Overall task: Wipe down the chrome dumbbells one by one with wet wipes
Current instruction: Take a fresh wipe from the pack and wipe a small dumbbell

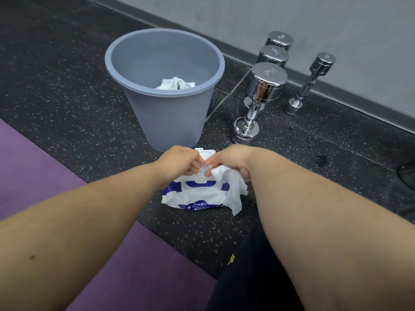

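At frame centre, the left hand (179, 161) pinches the flip lid (207, 152) of the alcohol wipes pack (197, 198). The right hand (231, 161) grips a white wipe (233, 189) that hangs over the pack's right edge. Four chrome dumbbells (265, 86) stand upright at upper right, beside a grey bin (166, 115).

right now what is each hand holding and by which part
The right hand grips a white wipe by its upper end, the rest hanging loose. The left hand pinches the wipe pack at its dispenser opening.
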`<act>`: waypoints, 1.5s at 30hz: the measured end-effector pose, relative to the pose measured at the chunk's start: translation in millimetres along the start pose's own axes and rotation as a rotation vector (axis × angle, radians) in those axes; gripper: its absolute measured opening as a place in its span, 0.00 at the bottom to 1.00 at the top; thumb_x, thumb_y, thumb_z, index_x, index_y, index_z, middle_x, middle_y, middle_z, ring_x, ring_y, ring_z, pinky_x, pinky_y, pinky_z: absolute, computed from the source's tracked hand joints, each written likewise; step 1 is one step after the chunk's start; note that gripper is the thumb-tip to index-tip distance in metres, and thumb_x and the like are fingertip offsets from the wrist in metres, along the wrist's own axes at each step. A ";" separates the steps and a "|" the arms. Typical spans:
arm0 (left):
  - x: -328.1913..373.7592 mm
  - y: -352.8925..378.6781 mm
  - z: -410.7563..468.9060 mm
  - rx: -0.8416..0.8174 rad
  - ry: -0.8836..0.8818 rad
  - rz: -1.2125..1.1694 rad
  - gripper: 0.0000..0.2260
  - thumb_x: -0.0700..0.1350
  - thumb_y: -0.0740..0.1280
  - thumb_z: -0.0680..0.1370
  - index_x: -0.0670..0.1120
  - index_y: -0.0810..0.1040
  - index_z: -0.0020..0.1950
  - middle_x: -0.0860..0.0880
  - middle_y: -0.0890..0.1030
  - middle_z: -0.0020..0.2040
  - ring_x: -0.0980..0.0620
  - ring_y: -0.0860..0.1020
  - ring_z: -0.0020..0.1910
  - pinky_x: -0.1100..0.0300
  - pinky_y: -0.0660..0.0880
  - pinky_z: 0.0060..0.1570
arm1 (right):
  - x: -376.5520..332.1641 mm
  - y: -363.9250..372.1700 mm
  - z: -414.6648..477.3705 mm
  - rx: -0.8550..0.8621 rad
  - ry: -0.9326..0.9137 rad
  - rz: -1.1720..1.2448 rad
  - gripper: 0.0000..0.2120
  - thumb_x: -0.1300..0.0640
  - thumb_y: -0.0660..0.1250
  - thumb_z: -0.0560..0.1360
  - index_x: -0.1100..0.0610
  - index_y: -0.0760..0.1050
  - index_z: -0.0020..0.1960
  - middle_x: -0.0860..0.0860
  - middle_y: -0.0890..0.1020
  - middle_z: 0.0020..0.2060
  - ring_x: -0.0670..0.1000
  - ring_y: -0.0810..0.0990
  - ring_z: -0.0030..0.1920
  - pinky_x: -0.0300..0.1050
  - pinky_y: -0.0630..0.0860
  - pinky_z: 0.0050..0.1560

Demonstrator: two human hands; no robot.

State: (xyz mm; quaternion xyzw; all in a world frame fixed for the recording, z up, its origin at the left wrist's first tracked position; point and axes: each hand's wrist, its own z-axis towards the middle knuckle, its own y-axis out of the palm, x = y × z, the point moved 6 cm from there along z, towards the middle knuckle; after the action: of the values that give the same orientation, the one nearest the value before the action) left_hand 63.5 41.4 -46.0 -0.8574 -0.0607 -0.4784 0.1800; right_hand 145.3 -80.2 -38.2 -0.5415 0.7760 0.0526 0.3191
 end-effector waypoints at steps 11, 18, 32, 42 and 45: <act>-9.0 -1.6 4.8 -0.011 -0.046 0.013 0.13 0.30 0.71 0.74 0.47 0.76 0.49 0.40 0.84 0.46 0.47 0.84 0.45 0.57 0.82 0.49 | 2.8 1.6 2.6 0.077 0.066 -0.200 0.23 0.53 0.76 0.71 0.61 0.78 0.62 0.57 0.84 0.54 0.57 0.82 0.47 0.56 0.78 0.59; -12.8 9.6 10.9 0.016 -0.014 0.369 0.10 0.35 0.67 0.77 0.47 0.80 0.39 0.47 0.81 0.34 0.51 0.81 0.33 0.60 0.79 0.41 | 7.4 8.6 10.8 0.070 0.121 -0.361 0.09 0.58 0.75 0.70 0.61 0.84 0.48 0.59 0.85 0.51 0.60 0.84 0.55 0.59 0.78 0.61; -0.1 29.2 32.9 -0.173 -0.018 1.219 0.13 0.48 0.72 0.74 0.46 0.72 0.34 0.51 0.74 0.31 0.49 0.73 0.35 0.58 0.70 0.38 | -3.4 15.8 12.4 0.043 0.075 -0.649 0.03 0.61 0.67 0.77 0.59 0.75 0.50 0.55 0.77 0.41 0.54 0.76 0.37 0.50 0.78 0.52; 9.2 26.2 35.9 -0.295 0.039 1.215 0.11 0.44 0.70 0.78 0.44 0.81 0.59 0.53 0.75 0.38 0.52 0.74 0.43 0.64 0.71 0.36 | 10.6 28.9 24.9 -0.110 0.196 -0.577 0.10 0.54 0.66 0.80 0.60 0.77 0.55 0.57 0.79 0.52 0.56 0.75 0.46 0.48 0.73 0.55; 8.9 28.8 27.4 -0.270 0.063 1.327 0.11 0.48 0.70 0.77 0.45 0.81 0.57 0.49 0.81 0.48 0.50 0.74 0.43 0.62 0.70 0.37 | 6.7 27.5 23.4 -0.101 0.126 -0.664 0.12 0.53 0.65 0.81 0.59 0.78 0.59 0.54 0.80 0.53 0.54 0.75 0.45 0.47 0.73 0.54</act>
State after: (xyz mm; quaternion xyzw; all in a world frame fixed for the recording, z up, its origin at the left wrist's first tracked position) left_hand 98.1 24.1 -58.8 -0.7136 0.5440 -0.2947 0.3287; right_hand 130.1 -64.3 -67.7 -0.7818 0.5721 -0.0493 0.2431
